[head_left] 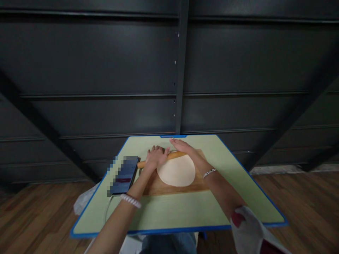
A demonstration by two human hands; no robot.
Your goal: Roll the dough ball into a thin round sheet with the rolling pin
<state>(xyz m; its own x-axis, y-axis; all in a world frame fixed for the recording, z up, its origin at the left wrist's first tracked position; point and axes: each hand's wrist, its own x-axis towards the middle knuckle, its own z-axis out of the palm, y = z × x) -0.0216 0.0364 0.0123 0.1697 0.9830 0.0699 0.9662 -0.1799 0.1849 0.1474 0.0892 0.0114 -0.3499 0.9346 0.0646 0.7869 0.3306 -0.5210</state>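
Note:
A round sheet of dough (pixel 176 171) lies flat on a wooden board (pixel 159 190). Across its far edge runs a wooden rolling pin (pixel 174 155), slightly slanted, its left end sticking out near a phone. My left hand (pixel 157 156) sits over the pin left of centre, fingers curled across it and thumb out to the right. On the pin's right part rests the palm of my right hand (pixel 182 145), its fingers stretched out flat and pointing left beyond the pin. The right end of the pin is hidden under that hand.
A phone or tablet (pixel 124 176), partly pixelated, stands left of the board with a white cable (pixel 107 209) attached. The pale green table (pixel 169 215) has a blue rim. Behind it rises a dark panelled wall (pixel 106 63). A plastic bag (pixel 85 199) is at the table's left.

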